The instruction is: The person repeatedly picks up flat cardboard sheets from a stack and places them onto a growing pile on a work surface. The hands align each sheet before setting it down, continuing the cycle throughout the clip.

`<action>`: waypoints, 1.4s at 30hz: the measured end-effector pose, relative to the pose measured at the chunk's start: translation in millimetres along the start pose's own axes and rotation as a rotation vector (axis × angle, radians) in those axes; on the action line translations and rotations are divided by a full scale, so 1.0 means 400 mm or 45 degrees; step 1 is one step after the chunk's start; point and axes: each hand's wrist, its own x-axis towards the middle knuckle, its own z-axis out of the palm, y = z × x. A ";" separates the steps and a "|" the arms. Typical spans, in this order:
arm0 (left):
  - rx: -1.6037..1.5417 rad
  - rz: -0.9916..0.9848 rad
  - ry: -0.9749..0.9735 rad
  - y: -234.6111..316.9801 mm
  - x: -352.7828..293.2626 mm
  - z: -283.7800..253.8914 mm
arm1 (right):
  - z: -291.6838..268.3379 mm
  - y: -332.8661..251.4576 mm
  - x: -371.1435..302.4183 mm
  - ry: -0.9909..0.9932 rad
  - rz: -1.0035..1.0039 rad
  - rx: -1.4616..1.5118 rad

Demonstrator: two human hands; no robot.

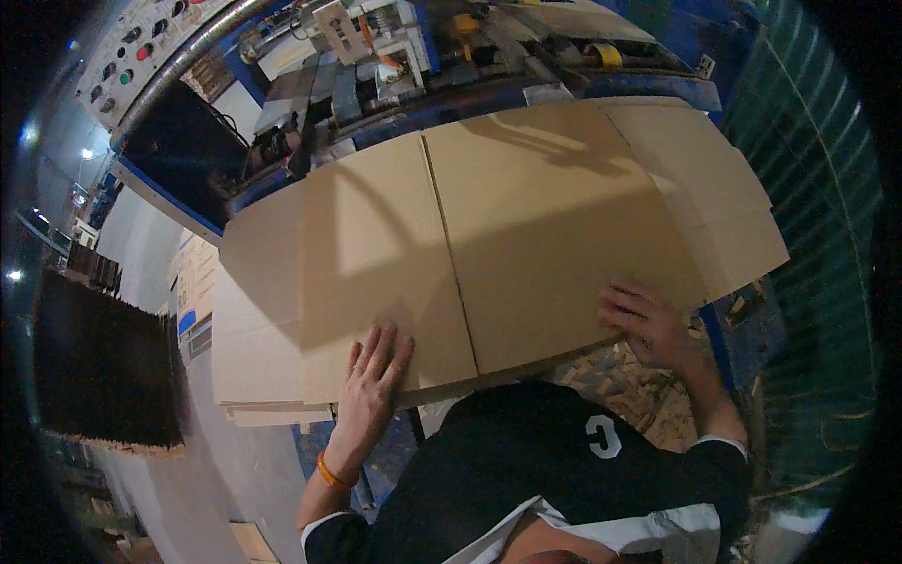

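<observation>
Before the blue machine (413, 106), the cardboard sheet (554, 235) is lying, probably light, stiff, best held by its edge farthest from the machine, where the left hand (370, 383) is resting flat and the right hand (648, 324), well apart, is touching, its grip unclear.

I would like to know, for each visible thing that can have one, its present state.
Cardboard: lying flat.
Left hand: open, resting on the cardboard.
Right hand: fingers on the cardboard; grip unclear.
Cardboard scraps: loose, heaped.
Orange wristband: worn.
Machine: running or stopped, unclear.
</observation>
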 end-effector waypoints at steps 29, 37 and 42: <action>-0.078 -0.565 0.634 -0.422 0.205 0.035 | -0.071 0.362 0.151 0.390 0.808 -0.264; 0.168 -1.616 0.786 -0.554 -0.289 0.070 | -0.102 0.569 -0.407 2.110 1.439 0.666; -0.193 -1.719 1.021 -0.528 -0.264 0.012 | -0.173 0.575 -0.315 1.990 0.983 0.626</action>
